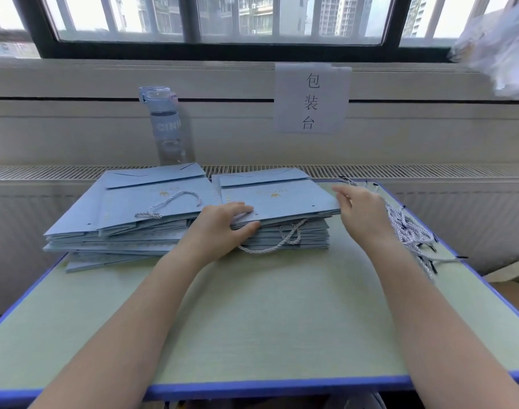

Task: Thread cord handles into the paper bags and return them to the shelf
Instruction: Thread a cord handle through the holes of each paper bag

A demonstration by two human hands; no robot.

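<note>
Two stacks of flat blue paper bags lie side by side at the far end of the counter [252,320]. The left stack [119,228] is fanned out untidily and the right stack [296,234] is squarer. Your left hand [223,228] pinches the near left corner of the top bag [282,199] on the right stack, fingers on its face and thumb tucked under its edge. Your right hand [358,214] is at that bag's right edge, its fingers loosely spread. Whether they touch the paper cannot be told. A cord loop [282,240] hangs from the front of the right stack. Loose cords [408,228] lie bundled just beside your right hand, and a water bottle [167,125] stands behind the left stack.
</note>
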